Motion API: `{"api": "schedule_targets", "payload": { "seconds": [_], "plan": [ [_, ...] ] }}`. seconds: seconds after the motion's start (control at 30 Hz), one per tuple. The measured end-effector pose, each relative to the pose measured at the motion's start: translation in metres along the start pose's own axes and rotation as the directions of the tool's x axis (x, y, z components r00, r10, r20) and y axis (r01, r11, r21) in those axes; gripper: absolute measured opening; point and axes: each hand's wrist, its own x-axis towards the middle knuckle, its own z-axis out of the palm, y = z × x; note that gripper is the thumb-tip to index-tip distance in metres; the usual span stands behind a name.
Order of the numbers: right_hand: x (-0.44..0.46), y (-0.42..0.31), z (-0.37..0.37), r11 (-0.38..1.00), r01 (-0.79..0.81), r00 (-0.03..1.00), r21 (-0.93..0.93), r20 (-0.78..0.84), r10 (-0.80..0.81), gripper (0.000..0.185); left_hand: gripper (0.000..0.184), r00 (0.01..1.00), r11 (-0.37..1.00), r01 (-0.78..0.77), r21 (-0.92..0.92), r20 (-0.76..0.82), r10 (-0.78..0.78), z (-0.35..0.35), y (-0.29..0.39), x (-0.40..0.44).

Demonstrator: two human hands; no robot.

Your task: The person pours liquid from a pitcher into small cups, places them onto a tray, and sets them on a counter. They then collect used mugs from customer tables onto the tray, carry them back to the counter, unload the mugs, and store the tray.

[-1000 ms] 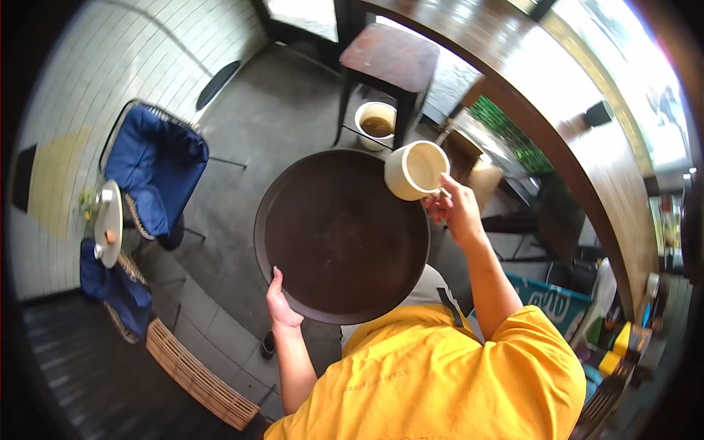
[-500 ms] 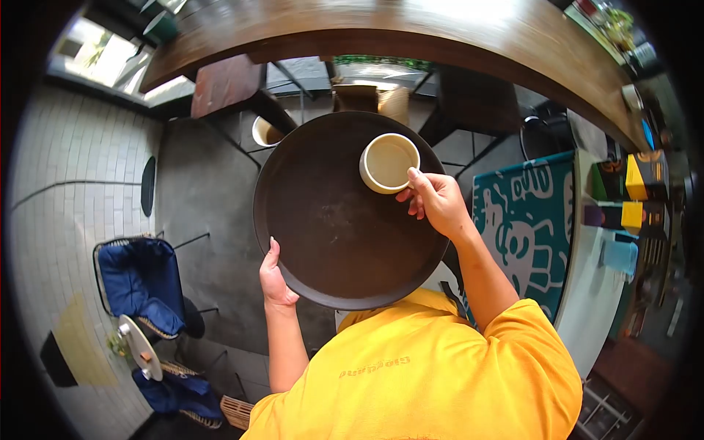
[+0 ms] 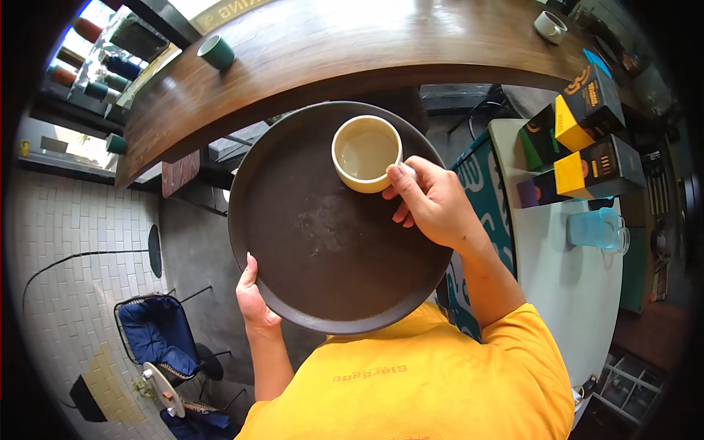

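A round dark brown tray (image 3: pixel 293 282) spans the middle of the view in front of the yellow shirt. My left hand (image 3: pixel 257 297) grips its near left rim, thumb on top and the other fingers hidden beneath. Over the tray's far right part is a cream cup (image 3: pixel 367 150), its inside facing up, apparently empty. My right hand (image 3: pixel 429 198) pinches the cup at its right side, where the handle is mostly covered by thumb and fingers. Whether the cup rests on the tray or hovers just above it, I cannot tell.
Beyond the tray runs a wooden counter (image 3: pixel 308 55) with a green cup (image 3: pixel 216 53) and a white cup (image 3: pixel 550 28). At right, a white counter (image 3: pixel 565 293) bears black-and-yellow boxes (image 3: pixel 598 169) and a blue pitcher (image 3: pixel 592 227). A blue-cushioned chair (image 3: pixel 156 334) stands lower left.
The view has shifted, and the wooden counter and boxes look nearer. The cup has moved slightly toward the tray's far rim, still in my right hand. My left hand keeps its grip on the tray.
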Motion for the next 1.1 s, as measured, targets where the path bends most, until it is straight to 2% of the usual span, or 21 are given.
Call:
{"api": "schedule_targets", "payload": {
  "seconds": [0.03,0.1,0.17,0.23,0.27,0.33,0.37,0.43,0.5,0.57,0.63,0.77,0.83,0.87,0.93,0.97,1.07,1.1],
  "plan": [
    [0.001,-0.005,-0.012,1.000,0.008,1.000,-0.002,-0.005,-0.008,0.045,0.044,1.000,1.000,-0.008,0.002,0.001,0.008,0.013,-0.007,0.003],
    [0.004,-0.011,-0.031,0.992,0.082,0.986,-0.097,-0.137,-0.095,0.042,0.043,0.999,1.000,0.000,0.008,0.048,0.000,0.036,-0.017,0.013],
    [0.008,-0.013,-0.047,0.985,0.129,0.975,-0.113,-0.167,-0.146,0.043,0.043,0.996,1.000,0.007,0.015,0.089,-0.008,0.052,-0.023,0.022],
    [0.006,-0.027,-0.060,0.935,0.245,0.883,-0.256,-0.339,-0.324,0.044,0.043,0.992,1.000,0.001,0.007,0.123,-0.001,0.065,-0.021,0.027],
    [0.006,-0.038,-0.070,0.937,0.229,0.842,-0.265,-0.429,-0.327,0.046,0.043,0.991,1.000,0.005,0.015,0.130,-0.007,0.073,-0.021,0.032],
    [0.016,-0.043,-0.092,0.926,0.304,0.687,-0.223,-0.622,-0.375,0.037,0.039,0.998,0.998,-0.031,0.051,0.047,0.029,0.091,-0.019,0.044],
    [0.026,-0.042,-0.108,0.920,0.340,0.617,-0.196,-0.692,-0.375,0.033,0.039,0.998,0.998,-0.020,0.061,0.059,0.016,0.097,-0.018,0.052],
    [0.051,-0.036,-0.140,0.916,0.384,0.573,-0.114,-0.748,-0.334,0.031,0.040,0.997,0.997,-0.037,0.061,0.068,0.032,0.105,-0.010,0.062],
    [0.087,-0.025,-0.174,0.933,0.345,0.579,-0.104,-0.758,-0.299,0.032,0.041,0.992,0.998,0.007,0.061,0.124,-0.014,0.112,-0.005,0.079],
    [0.131,-0.014,-0.208,0.954,0.296,0.597,-0.047,-0.771,-0.223,0.032,0.042,0.994,0.998,-0.017,0.058,0.107,0.011,0.120,0.002,0.095],
    [0.171,-0.018,-0.238,0.961,0.269,0.521,0.060,-0.848,-0.093,0.031,0.042,0.987,0.999,0.008,0.052,0.159,-0.016,0.125,0.009,0.114],
    [0.245,0.017,-0.335,0.976,0.213,0.312,0.038,-0.949,-0.031,0.046,0.043,0.995,0.996,-0.011,0.086,0.104,0.002,0.141,0.025,0.146],
    [0.270,0.029,-0.373,0.986,0.138,0.159,0.096,-0.985,0.074,0.046,0.043,0.994,0.999,0.018,0.046,0.109,-0.023,0.142,0.031,0.162],
    [0.279,0.040,-0.398,0.986,0.135,0.147,0.095,-0.986,0.074,0.046,0.043,0.994,0.999,0.035,0.042,0.106,-0.039,0.142,0.034,0.171],
    [0.286,0.052,-0.433,0.990,0.023,0.341,0.139,-0.932,0.122,0.049,0.043,0.996,0.998,0.035,0.052,0.079,-0.039,0.145,0.040,0.183],
    [0.290,0.056,-0.442,0.990,0.022,0.335,0.138,-0.934,0.123,0.049,0.042,0.999,0.998,0.021,0.059,0.048,-0.024,0.147,0.042,0.189],
    [0.296,0.057,-0.454,0.981,0.038,0.231,0.191,-0.957,0.177,0.041,0.042,0.999,0.998,0.005,0.062,0.035,-0.007,0.149,0.046,0.200],
    [0.295,0.059,-0.459,0.981,0.031,0.236,0.190,-0.955,0.178,0.041,0.042,1.000,0.998,0.005,0.058,0.027,-0.007,0.148,0.046,0.202]
  ]
}}
